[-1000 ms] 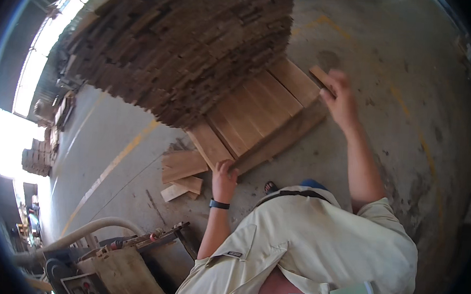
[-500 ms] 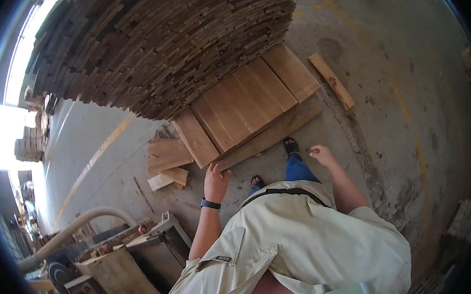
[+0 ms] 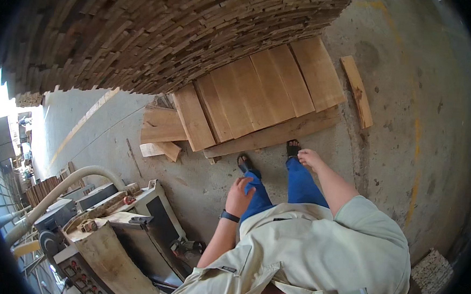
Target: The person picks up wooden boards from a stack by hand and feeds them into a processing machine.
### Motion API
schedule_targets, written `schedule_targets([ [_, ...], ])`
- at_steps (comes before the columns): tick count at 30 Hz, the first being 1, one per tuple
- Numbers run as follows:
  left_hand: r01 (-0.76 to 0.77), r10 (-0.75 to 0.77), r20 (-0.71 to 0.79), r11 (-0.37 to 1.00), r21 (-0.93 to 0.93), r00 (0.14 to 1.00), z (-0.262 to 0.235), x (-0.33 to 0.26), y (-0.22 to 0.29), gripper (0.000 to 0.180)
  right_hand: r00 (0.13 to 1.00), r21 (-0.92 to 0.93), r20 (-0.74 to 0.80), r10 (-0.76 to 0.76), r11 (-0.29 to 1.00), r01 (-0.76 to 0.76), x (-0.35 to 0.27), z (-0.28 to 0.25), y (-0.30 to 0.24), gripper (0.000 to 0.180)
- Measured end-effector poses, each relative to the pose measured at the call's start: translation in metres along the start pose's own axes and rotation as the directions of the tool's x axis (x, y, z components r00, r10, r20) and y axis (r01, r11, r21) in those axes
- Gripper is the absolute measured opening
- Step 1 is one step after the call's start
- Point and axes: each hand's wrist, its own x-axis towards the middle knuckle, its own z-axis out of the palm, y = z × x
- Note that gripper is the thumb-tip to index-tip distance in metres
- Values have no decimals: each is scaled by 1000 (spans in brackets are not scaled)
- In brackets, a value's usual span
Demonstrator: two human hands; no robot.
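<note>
The right hand [image 3: 311, 159], its grip loose and empty like that of the left hand [image 3: 240, 196], hangs nearer the boards [image 3: 258, 93], which lie side by side beyond the feet [image 3: 293, 148], long axes running away toward the stack [image 3: 199, 37].

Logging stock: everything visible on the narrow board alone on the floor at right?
The narrow board is long, bare-looking light brown wood, with a dark streak along its near half. It lies slanting on the grey floor, right of the wide boards with a gap between. Only the floor visibly touches it; left hand and right hand are clear.
</note>
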Motion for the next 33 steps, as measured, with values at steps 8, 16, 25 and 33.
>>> schedule_targets([
  [8,115,-112,117,993,-19,987,24,38,-102,32,997,310,76,34,949,-56,133,105,5,36],
  [16,295,-281,154,952,-78,947,24,36,-175,32,995,679,89,38,729,-89,260,208,13,68],
  [25,391,-366,194,915,-103,910,31,38,-227,33,1000,915,-6,21,404,-4,335,264,-23,78],
  [33,378,-350,192,915,-141,917,34,53,-226,33,990,943,-53,128,334,7,298,263,-48,61],
])
